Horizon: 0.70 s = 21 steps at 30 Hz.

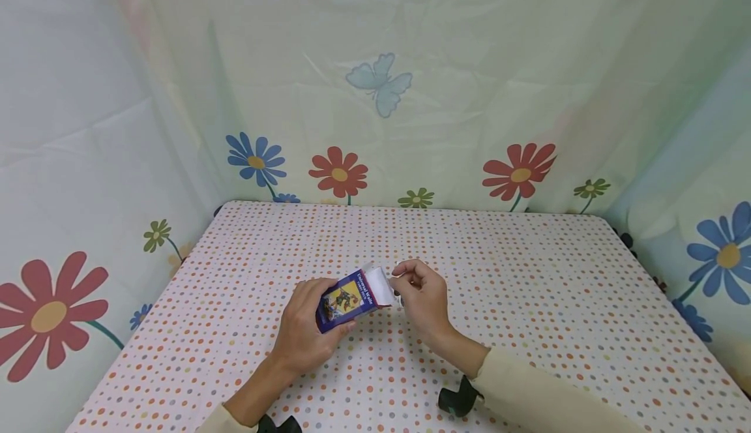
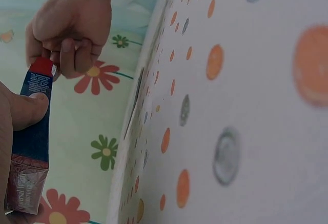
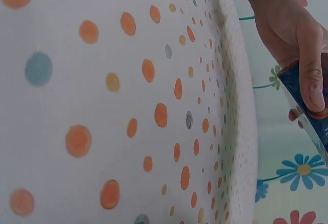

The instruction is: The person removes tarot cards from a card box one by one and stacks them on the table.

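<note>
My left hand (image 1: pixel 308 322) grips a dark blue tarot card box (image 1: pixel 345 299) tilted above the table, its thumb along the lower edge and its fingers around the far side. The box front carries a yellow picture and the words "Universal Waite". Its red-trimmed end, with a white panel (image 1: pixel 380 286), points toward my right hand (image 1: pixel 425 299). There, the right thumb and fingers are curled and pinch a bit of clear plastic wrap right at that end. In the left wrist view, crinkled clear film (image 2: pixel 28 188) covers the other end of the box.
A table (image 1: pixel 516 276) covered in a dotted cloth lies under both hands. Behind it and along both sides hang curtains (image 1: pixel 446 94) printed with flowers and butterflies. Dark wrist mounts (image 1: pixel 459 399) sit near the table's front.
</note>
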### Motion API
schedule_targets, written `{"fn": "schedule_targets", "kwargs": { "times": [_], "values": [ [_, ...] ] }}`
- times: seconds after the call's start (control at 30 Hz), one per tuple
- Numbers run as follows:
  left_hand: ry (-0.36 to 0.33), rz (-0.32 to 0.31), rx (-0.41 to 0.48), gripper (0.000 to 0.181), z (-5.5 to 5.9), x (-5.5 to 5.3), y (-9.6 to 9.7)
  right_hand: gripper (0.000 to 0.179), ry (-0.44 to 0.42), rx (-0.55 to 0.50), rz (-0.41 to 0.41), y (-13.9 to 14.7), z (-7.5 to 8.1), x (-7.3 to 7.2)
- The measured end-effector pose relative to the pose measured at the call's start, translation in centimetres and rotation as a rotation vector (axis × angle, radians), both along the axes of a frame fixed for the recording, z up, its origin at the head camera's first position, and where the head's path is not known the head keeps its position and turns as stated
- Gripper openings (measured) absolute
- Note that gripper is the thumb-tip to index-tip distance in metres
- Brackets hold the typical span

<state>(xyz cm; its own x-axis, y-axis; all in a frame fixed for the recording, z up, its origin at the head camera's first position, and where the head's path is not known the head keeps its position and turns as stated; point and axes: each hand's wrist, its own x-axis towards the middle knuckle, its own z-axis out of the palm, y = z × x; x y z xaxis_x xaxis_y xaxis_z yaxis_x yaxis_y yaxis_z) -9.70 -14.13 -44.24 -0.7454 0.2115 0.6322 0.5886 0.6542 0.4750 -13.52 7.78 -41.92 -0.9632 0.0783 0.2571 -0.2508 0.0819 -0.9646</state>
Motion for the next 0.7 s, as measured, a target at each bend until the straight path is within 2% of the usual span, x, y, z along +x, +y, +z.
{"fn": "schedule_targets", "kwargs": {
  "times": [0.13,0.43,0.7],
  "values": [
    [-0.002,-0.002,0.004,0.072,0.04,0.00,0.02,0.010,0.017,-0.050,0.029,-0.05,0.02,0.17],
    [0.002,0.000,0.003,0.072,0.11,-0.01,0.00,0.012,0.124,-0.057,0.035,-0.14,0.17,0.50],
    [0.007,-0.002,0.002,0.073,0.09,-0.05,0.04,0.010,0.176,-0.074,0.070,-0.09,0.14,0.62]
  ]
}}
